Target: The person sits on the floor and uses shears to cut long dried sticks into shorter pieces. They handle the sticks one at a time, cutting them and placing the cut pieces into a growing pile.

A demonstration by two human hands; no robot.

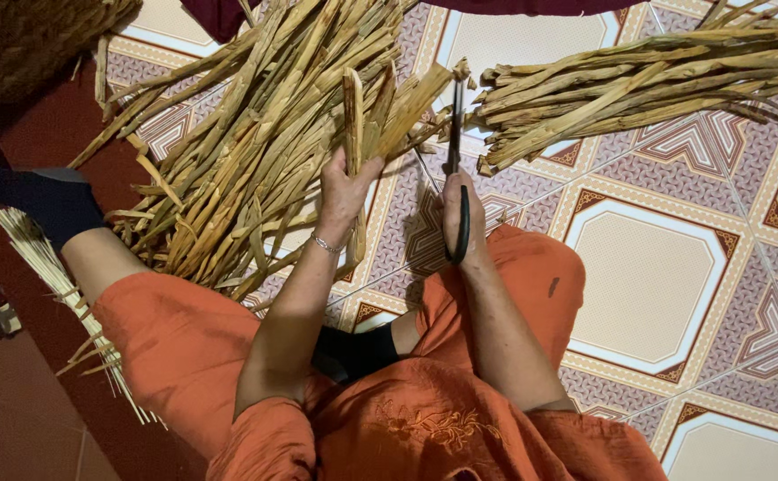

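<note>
My left hand (346, 189) grips a few dried tan plant strips (354, 116) that stand up out of a big pile of the same strips (255, 142) on the tiled floor. My right hand (460, 218) is closed round the black handles of a pair of scissors (456, 134). The blades point away from me, with their tips beside the held strips' upper ends. A thin silver bracelet circles my left wrist. I sit on the floor in orange clothes.
A second bundle of dried strips (638, 85) lies at the upper right on the patterned tiles (656, 267). A woven basket (24, 40) sits at the top left. Thin pale sticks (41, 258) lie by my left knee.
</note>
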